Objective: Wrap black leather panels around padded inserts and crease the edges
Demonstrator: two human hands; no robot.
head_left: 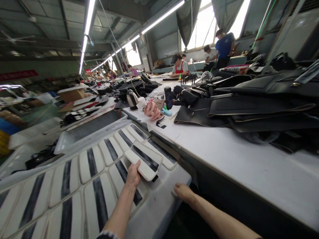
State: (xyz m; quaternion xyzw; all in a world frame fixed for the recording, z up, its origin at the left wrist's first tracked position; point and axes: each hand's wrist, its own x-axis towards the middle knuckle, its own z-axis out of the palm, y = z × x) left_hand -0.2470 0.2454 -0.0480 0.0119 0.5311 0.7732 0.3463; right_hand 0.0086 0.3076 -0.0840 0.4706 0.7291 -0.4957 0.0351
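Left hand (134,175) holds one striped panel (144,160) — one pink fan (152,111) beyond.

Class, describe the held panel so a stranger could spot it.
At lower left, rows of white, dark-striped panels lie on a pale surface. Toward its right end, the left hand grips the held panel. It alone is raised, overlapping neighbours that lie flat.

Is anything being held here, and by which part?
The left hand holds a pale, dark-striped panel by its near long edge, thumb on top. Whether the right hand grips anything cannot be told.
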